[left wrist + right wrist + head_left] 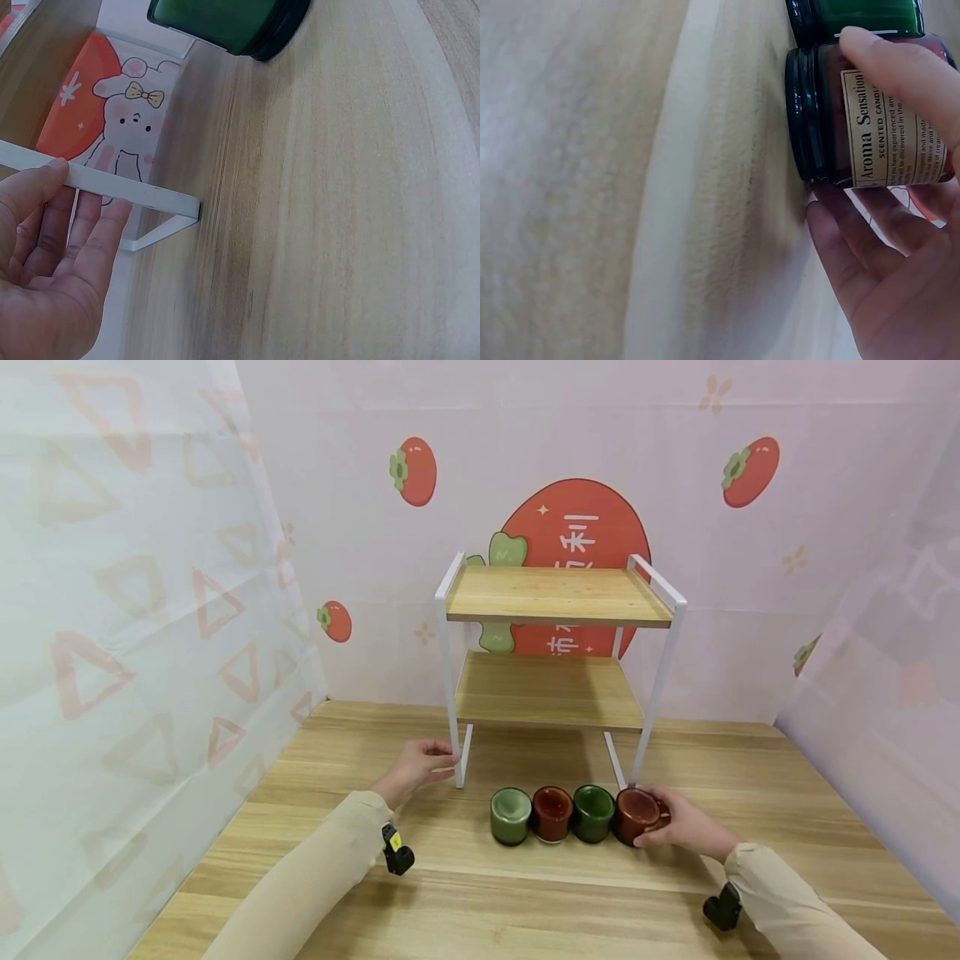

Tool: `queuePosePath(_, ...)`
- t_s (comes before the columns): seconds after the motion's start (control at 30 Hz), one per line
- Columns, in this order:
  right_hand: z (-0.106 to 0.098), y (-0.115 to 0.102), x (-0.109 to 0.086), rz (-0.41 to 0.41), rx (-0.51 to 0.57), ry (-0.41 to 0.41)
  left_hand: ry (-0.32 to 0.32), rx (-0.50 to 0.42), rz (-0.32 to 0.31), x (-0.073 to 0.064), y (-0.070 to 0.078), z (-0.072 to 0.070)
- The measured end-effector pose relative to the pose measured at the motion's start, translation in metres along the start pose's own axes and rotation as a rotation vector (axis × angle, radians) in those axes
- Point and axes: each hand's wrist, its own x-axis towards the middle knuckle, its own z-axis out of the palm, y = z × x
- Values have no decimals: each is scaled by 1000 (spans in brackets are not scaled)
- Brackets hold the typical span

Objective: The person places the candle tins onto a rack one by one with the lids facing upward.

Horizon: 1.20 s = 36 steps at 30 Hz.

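My left hand (pixel 417 768) pinches the white front left leg (pixel 150 195) of a two-tier wooden shelf rack (pixel 547 689), thumb on one side and fingers on the other. At the right end of a row, my right hand (pixel 693 823) grips a reddish-brown scented candle jar (pixel 896 154), whose cream label shows in the right wrist view. Its black lid faces down on the table. Left of it in the row stand a dark green jar (pixel 592 815), a red jar (pixel 552 815) and a light green jar (pixel 511 817).
The rack's top board (pixel 558 593) has white rails at both sides. The row of jars stands just in front of the rack on the wooden table (pixel 465 910). Printed cloth walls (pixel 360 535) close off the back and both sides.
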Motion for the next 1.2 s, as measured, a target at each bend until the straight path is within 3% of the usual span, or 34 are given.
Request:
queuePosePath(0.27, 2, -3, 1, 16, -95, 29, -6, -3, 12, -1, 0, 0)
queuePosePath(0.47, 2, -13, -10, 33, -96, 87, 6, 4, 4, -4, 2, 1)
queuePosePath(0.67, -9, -34, -18, -39, -53, 227, 2, 5, 6, -4, 3, 1)
queuePosePath(0.87, -22, -56, -14, -127, 76, 306, 3, 7, 8, -2, 0, 0)
queuePosePath(1.03, -29, -75, -9, -207, 192, 309, -2, 10, 16, -1, -1, 0)
queuePosePath(1.2, -31, -80, -2, -208, 167, 282, 3, 9, 9, -1, 0, 1)
